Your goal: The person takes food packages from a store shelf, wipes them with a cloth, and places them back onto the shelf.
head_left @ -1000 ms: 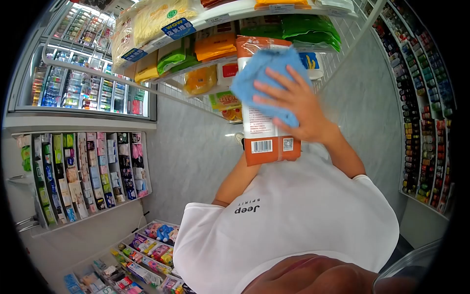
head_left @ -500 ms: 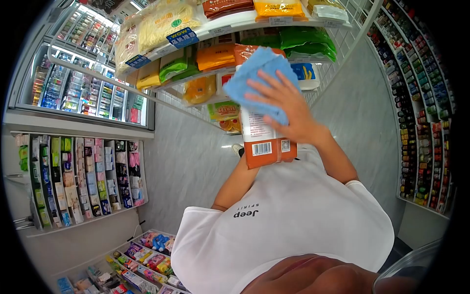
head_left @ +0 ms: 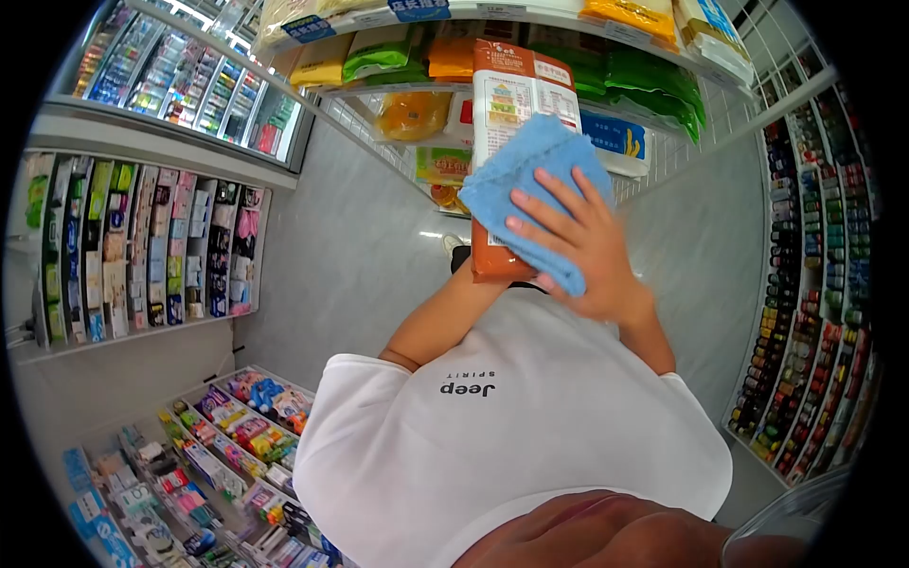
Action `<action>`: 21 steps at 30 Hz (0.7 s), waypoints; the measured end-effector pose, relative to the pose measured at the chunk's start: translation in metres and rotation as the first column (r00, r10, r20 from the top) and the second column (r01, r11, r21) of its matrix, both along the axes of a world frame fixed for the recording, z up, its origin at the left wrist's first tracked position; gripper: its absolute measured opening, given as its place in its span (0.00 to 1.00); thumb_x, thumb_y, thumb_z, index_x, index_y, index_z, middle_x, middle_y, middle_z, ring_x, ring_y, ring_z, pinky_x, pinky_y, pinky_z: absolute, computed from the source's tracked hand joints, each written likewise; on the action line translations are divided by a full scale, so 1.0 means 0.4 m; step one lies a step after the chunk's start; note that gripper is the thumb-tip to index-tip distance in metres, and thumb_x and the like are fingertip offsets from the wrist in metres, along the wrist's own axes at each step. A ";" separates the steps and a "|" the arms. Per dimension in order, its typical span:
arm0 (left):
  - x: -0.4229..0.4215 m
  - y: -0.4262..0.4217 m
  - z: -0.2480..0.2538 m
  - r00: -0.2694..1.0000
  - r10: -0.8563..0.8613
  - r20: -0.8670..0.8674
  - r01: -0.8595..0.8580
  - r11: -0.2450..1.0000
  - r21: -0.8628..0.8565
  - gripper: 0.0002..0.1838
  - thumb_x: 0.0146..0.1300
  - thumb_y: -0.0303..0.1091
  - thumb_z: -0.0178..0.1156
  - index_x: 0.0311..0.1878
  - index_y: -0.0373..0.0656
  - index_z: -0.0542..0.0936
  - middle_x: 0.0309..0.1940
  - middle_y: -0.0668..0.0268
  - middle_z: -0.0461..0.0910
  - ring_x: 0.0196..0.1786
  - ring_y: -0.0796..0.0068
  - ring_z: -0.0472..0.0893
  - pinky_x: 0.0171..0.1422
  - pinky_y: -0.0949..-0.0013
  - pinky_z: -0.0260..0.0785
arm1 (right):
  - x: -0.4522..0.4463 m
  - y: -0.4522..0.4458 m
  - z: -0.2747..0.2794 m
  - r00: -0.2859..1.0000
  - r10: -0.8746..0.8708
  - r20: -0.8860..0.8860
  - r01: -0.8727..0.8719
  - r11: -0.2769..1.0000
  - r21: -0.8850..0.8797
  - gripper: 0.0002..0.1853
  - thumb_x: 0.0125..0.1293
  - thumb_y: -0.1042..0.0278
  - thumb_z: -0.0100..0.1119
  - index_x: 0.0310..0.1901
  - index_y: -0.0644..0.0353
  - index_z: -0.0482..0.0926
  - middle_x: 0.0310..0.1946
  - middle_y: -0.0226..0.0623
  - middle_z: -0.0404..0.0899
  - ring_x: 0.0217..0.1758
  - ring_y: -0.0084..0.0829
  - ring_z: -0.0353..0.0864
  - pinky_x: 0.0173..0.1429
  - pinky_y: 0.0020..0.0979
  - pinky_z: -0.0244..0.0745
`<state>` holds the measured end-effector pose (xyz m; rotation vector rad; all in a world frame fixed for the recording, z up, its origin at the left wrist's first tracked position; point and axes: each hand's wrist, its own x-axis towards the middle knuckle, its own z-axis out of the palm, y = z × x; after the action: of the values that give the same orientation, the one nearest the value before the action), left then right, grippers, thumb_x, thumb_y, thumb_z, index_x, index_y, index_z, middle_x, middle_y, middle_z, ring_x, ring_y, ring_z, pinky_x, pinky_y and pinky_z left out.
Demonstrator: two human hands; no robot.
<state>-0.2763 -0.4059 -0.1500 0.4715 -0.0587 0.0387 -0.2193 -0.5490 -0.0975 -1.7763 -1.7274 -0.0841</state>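
An orange-and-white food packet (head_left: 525,90) is held upright in front of my chest, its printed face toward me. My left forearm (head_left: 454,308) reaches in behind its lower end; the left hand itself is hidden behind the packet, which it supports. A folded blue cloth (head_left: 530,175) lies across the packet's middle and lower part. My right hand (head_left: 587,246) presses on the cloth with fingers spread, the thumb near its lower corner.
Ahead, a white wire shelf rack (head_left: 530,17) carries bagged foods, including a green bag (head_left: 653,90) and a yellow round-looking bag (head_left: 412,115). Drinks shelves (head_left: 805,275) stand at right. Hanging goods (head_left: 142,246) and a low display (head_left: 237,417) are at left, with grey floor (head_left: 360,199) between.
My right hand and the cloth have moved down the packet, uncovering its upper printed part and covering the barcode area. The view has shifted, with the rack now higher in the frame.
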 end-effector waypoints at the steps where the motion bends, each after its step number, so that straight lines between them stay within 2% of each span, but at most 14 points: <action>1: 0.004 0.000 0.003 1.000 0.002 0.009 -0.002 0.999 -0.037 0.39 0.73 0.66 0.33 0.80 0.55 0.48 0.78 0.62 0.52 0.79 0.61 0.53 0.82 0.56 0.45 | -0.027 -0.005 -0.007 0.998 -0.060 0.001 0.060 0.998 0.014 0.29 0.64 0.52 0.59 0.66 0.50 0.75 0.70 0.34 0.69 0.76 0.47 0.61 0.78 0.57 0.46; 3: 0.020 -0.010 -0.011 0.999 0.024 0.027 -0.018 0.979 -0.202 0.41 0.71 0.68 0.33 0.80 0.54 0.46 0.78 0.57 0.51 0.77 0.55 0.58 0.79 0.50 0.53 | -0.076 -0.007 -0.022 0.984 -0.179 0.006 0.179 0.983 0.047 0.32 0.62 0.49 0.61 0.66 0.51 0.74 0.70 0.38 0.68 0.75 0.48 0.62 0.77 0.58 0.47; 4: 0.029 -0.002 -0.039 0.997 0.002 0.072 0.016 0.968 -0.251 0.41 0.71 0.68 0.34 0.80 0.55 0.46 0.79 0.59 0.50 0.76 0.54 0.58 0.78 0.48 0.55 | -0.094 -0.006 -0.029 0.975 -0.220 0.008 0.219 0.973 0.071 0.32 0.65 0.47 0.58 0.67 0.54 0.72 0.70 0.42 0.67 0.74 0.51 0.63 0.75 0.58 0.49; 7: 0.048 -0.003 -0.073 0.998 0.033 0.049 -0.014 0.935 -0.354 0.43 0.70 0.70 0.36 0.80 0.55 0.47 0.79 0.59 0.48 0.75 0.52 0.59 0.75 0.46 0.59 | -0.117 0.008 -0.078 0.947 -0.318 0.032 0.307 0.932 0.191 0.31 0.67 0.46 0.56 0.67 0.56 0.71 0.70 0.46 0.67 0.74 0.52 0.62 0.75 0.58 0.50; 10: 0.063 -0.014 -0.052 0.989 0.144 0.019 -0.126 0.915 -0.384 0.46 0.66 0.73 0.37 0.80 0.54 0.48 0.75 0.51 0.56 0.73 0.49 0.63 0.71 0.46 0.62 | -0.111 0.014 -0.090 0.947 -0.323 0.009 0.309 0.914 0.263 0.32 0.71 0.43 0.49 0.68 0.59 0.69 0.71 0.51 0.64 0.76 0.54 0.60 0.75 0.57 0.48; 11: 0.060 -0.017 -0.038 0.981 0.191 0.018 -0.169 0.907 -0.386 0.48 0.64 0.75 0.37 0.79 0.53 0.49 0.72 0.47 0.60 0.71 0.47 0.65 0.70 0.47 0.63 | -0.106 0.010 -0.093 0.955 -0.291 -0.055 0.295 0.919 0.261 0.33 0.72 0.42 0.47 0.68 0.60 0.68 0.72 0.53 0.62 0.76 0.54 0.58 0.75 0.57 0.47; 13: 0.057 -0.028 -0.003 0.958 0.287 0.021 -0.268 0.916 -0.300 0.47 0.65 0.74 0.37 0.78 0.51 0.53 0.69 0.49 0.65 0.66 0.55 0.70 0.67 0.52 0.67 | -0.093 0.006 -0.097 0.958 -0.224 -0.179 0.266 0.928 0.261 0.35 0.74 0.41 0.43 0.69 0.62 0.66 0.73 0.55 0.59 0.77 0.55 0.55 0.76 0.56 0.45; 15: 0.049 -0.041 0.024 0.924 0.382 -0.030 -0.376 0.890 -0.256 0.45 0.66 0.73 0.36 0.76 0.49 0.55 0.68 0.52 0.67 0.62 0.61 0.74 0.64 0.55 0.70 | -0.072 0.010 -0.106 0.912 -0.121 -0.392 0.247 0.925 0.289 0.38 0.74 0.40 0.40 0.72 0.65 0.60 0.75 0.56 0.54 0.79 0.56 0.49 0.78 0.54 0.40; 16: 0.050 -0.043 0.027 0.899 0.436 -0.031 -0.433 0.878 -0.202 0.42 0.69 0.70 0.36 0.74 0.48 0.58 0.68 0.57 0.68 0.54 0.68 0.77 0.58 0.60 0.73 | -0.062 0.021 -0.121 0.874 -0.055 -0.482 0.236 0.916 0.324 0.38 0.74 0.41 0.40 0.73 0.65 0.59 0.75 0.56 0.54 0.80 0.56 0.48 0.79 0.53 0.39; 18: 0.040 -0.047 0.028 0.866 0.498 0.039 -0.497 0.867 -0.037 0.39 0.70 0.67 0.36 0.74 0.47 0.58 0.67 0.59 0.68 0.52 0.70 0.77 0.56 0.62 0.74 | -0.061 0.015 -0.103 0.750 -0.006 -0.662 0.213 0.949 0.232 0.41 0.69 0.45 0.53 0.75 0.66 0.56 0.76 0.55 0.53 0.81 0.56 0.46 0.80 0.51 0.40; 21: 0.037 -0.040 0.009 0.821 0.559 0.117 -0.571 0.805 0.160 0.40 0.71 0.64 0.38 0.77 0.46 0.52 0.68 0.60 0.65 0.51 0.72 0.77 0.56 0.63 0.74 | -0.072 0.019 -0.097 0.810 -0.032 -0.585 0.214 0.946 0.244 0.46 0.61 0.54 0.67 0.75 0.67 0.55 0.76 0.56 0.52 0.80 0.58 0.48 0.79 0.51 0.46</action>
<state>-0.2613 -0.4220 -0.1463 0.6666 0.0190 0.6470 -0.2482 -0.5416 -0.1362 -1.4817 -1.0917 0.1227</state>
